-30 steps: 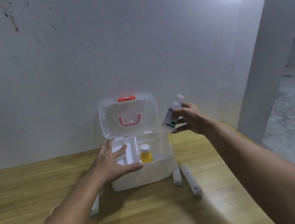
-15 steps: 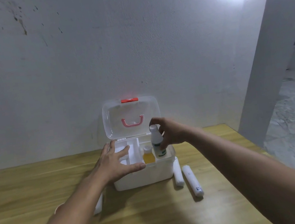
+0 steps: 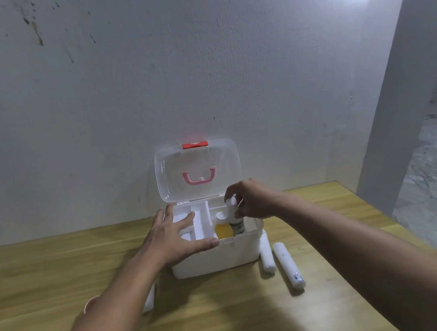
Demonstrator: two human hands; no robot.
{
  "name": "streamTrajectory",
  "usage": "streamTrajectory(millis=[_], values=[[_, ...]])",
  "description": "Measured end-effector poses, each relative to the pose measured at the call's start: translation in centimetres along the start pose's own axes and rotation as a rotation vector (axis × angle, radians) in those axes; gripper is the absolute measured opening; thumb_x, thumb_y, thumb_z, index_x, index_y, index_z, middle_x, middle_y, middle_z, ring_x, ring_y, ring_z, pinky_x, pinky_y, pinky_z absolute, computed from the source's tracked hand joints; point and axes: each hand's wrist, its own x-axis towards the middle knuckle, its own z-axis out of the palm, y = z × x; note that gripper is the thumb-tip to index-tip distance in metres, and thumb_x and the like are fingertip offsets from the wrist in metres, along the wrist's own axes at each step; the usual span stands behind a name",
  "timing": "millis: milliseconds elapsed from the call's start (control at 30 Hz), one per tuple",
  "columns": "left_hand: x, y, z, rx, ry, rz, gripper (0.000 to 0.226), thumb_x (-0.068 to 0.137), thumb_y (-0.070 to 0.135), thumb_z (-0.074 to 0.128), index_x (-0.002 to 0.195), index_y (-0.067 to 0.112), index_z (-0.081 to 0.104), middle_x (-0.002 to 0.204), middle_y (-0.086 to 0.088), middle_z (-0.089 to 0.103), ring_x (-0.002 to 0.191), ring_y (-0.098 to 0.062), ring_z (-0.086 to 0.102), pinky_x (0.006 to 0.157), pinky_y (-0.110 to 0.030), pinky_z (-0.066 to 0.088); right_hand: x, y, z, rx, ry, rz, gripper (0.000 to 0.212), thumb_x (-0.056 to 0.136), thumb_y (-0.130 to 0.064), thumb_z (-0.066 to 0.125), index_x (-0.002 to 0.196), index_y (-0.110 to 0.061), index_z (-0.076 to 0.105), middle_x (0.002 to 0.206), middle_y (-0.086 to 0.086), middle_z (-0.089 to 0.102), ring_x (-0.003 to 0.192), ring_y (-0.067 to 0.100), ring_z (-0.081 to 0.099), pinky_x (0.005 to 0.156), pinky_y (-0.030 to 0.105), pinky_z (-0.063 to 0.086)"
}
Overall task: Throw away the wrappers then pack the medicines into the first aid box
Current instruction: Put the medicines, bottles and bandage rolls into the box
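So, count first: one first aid box (image 3: 216,258), two bottles inside it, and two white rolls (image 3: 288,265) lying on the table (image 3: 44,274) just right of the box, side by side. There's also a third white roll-ish thing (image 3: 149,298) poking out from under the left forearm, mostly hidden, plus a small pinkish round bit (image 3: 90,303) near it that I can't make out.

The box sits toward the back of the table, close to the wall (image 3: 143,77), lid (image 3: 198,168) standing open with a pink handle and red latch. Lots of bare wood in front and to the left; the table's right edge is near the rolls, with floor beyond it.

Left hand (image 3: 174,239) lies flat and spread on the box's front-left rim, over the white divider tray, gripping nothing. Right hand (image 3: 253,199) is pinching the top of the white bottle (image 3: 235,216), which stands upright in the right compartment, green-printed label showing. Right beside it, touching or nearly so, is the yellow bottle (image 3: 222,228) with a white cap.
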Motion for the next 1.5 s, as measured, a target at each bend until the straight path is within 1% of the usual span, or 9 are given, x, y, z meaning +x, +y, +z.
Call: streamTrajectory(millis=[667,833,867,933,1033,1167,1267,1367,1500], values=[[-0.5,0.5,-0.5,0.019,-0.026,-0.004,0.121,0.035,0.099,0.036,0.143,0.044,0.028,0.161,0.0,-0.006,0.148,-0.022,-0.008,0.117,-0.051,0.013,-0.5,0.7,-0.4,-0.05,0.085,-0.052,0.05,0.076,-0.004,0.077,0.123,-0.009,0.063,0.117,0.012,0.069,0.099,0.025,0.067,0.088,0.035,0.056],[-0.4,0.4,-0.5,0.001,-0.027,-0.005,0.121,0.035,0.1,0.038,0.143,0.045,0.029,0.161,0.002,-0.006,0.148,-0.02,-0.007,0.117,-0.049,0.013,-1.5,2.1,-1.8,0.015,0.318,0.159,0.037,0.077,0.003,0.057,0.11,-0.011,0.066,0.108,0.01,0.07,0.095,0.028,0.068,0.082,0.042,0.058],[-0.4,0.4,-0.4,0.001,-0.026,-0.003,0.121,0.035,0.1,0.038,0.143,0.045,0.029,0.161,0.002,-0.005,0.148,-0.02,-0.007,0.117,-0.048,0.014,-1.9,2.4,-2.1,0.021,0.261,0.254,0.033,0.078,0.003,0.056,0.108,-0.008,0.065,0.105,0.012,0.069,0.089,0.031,0.07,0.077,0.044,0.06],[-0.3,0.3,-0.4,0.0,-0.026,0.0,0.121,0.035,0.1,0.038,0.143,0.045,0.029,0.161,0.002,-0.005,0.148,-0.02,-0.006,0.117,-0.048,0.014,-3.1,2.9,-2.2,0.055,-0.081,0.44,0.027,0.081,0.0,0.065,0.108,0.003,0.063,0.101,0.018,0.069,0.081,0.033,0.072,0.066,0.043,0.062],[-0.2,0.2,-0.3,0.003,-0.028,0.0,0.12,0.036,0.1,0.039,0.143,0.046,0.029,0.161,0.004,-0.005,0.148,-0.02,-0.007,0.117,-0.048,0.015,-4.4,3.4,-0.7,0.045,-0.511,0.578,0.04,0.077,-0.012,0.079,0.106,0.01,0.063,0.101,0.02,0.069,0.078,0.035,0.072,0.065,0.045,0.061],[0.1,-0.1,0.0,-0.003,-0.005,0.006,0.121,0.034,0.101,0.039,0.141,0.046,0.032,0.161,0.008,-0.002,0.148,-0.018,-0.004,0.118,-0.046,0.018,-4.4,4.8,1.5,0.075,-0.52,0.623,0.038,0.075,-0.003,0.076,0.106,0.015,0.061,0.099,0.029,0.071,0.085,0.038,0.073,0.075,0.049,0.061],[0.1,-0.2,0.1,-0.014,-0.007,0.002,0.12,0.034,0.1,0.042,0.141,0.046,0.033,0.16,0.009,-0.002,0.147,-0.016,-0.004,0.118,-0.045,0.019,-4.2,5.2,1.4,0.192,-0.384,0.619,0.052,0.078,0.007,0.067,0.126,0.01,0.049,0.102,0.033,0.068,0.084,0.043,0.072,0.073,0.053,0.06],[0.1,-0.1,0.0,-0.015,-0.011,0.001,0.121,0.034,0.1,0.041,0.141,0.046,0.032,0.16,0.008,-0.002,0.147,-0.017,-0.004,0.118,-0.046,0.02,-4.1,5.1,1.1,0.335,-0.379,0.587,0.074,0.084,0.005,0.061,0.147,-0.015,0.029,0.109,0.027,0.061,0.074,0.036,0.068,0.063,0.047,0.061],[0.0,0.1,-0.2,-0.008,-0.006,0.0,0.124,0.031,0.102,0.038,0.142,0.045,0.032,0.161,0.005,-0.002,0.148,-0.018,-0.004,0.118,-0.046,0.018,-3.9,5.0,1.2,0.35,-0.49,0.552,0.085,0.077,-0.009,0.079,0.145,-0.031,0.034,0.127,0.023,0.056,0.087,0.034,0.067,0.068,0.047,0.061]])
